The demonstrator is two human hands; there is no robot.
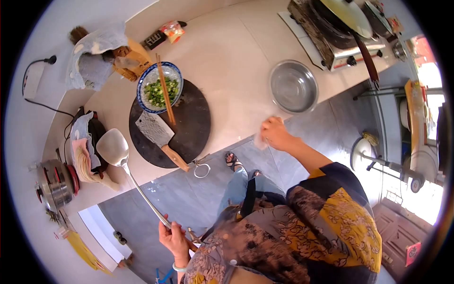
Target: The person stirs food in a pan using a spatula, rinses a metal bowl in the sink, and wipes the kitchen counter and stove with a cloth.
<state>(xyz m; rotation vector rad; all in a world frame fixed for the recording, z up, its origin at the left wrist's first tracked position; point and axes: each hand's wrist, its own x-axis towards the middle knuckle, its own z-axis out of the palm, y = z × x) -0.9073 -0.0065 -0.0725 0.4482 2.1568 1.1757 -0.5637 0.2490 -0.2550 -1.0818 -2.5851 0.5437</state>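
Observation:
My left hand (pixel 175 244) is closed around the handle of a metal wok spatula (pixel 113 146), whose broad blade points up and left, over the counter edge. At the counter's front edge my right hand (pixel 278 134) is closed, with a pale, blurred thing (pixel 260 141) beneath its fingers that I cannot make out. A steel basin (pixel 294 86) stands just above and right of that hand. On a round dark chopping board (pixel 196 113) lies a cleaver (pixel 156 130) with a wooden handle. A blue-rimmed bowl (pixel 153 92) of chopped green onions holds chopsticks (pixel 165 90) across its rim.
At the upper right, a gas stove (pixel 333 52) carries a lidded wok (pixel 347 19), its handle jutting over the counter edge. A knife block (pixel 135 61), a steel pot (pixel 53 184) and folded cloths (pixel 85 158) are on the left. A metal ring (pixel 202 170) hangs off the board.

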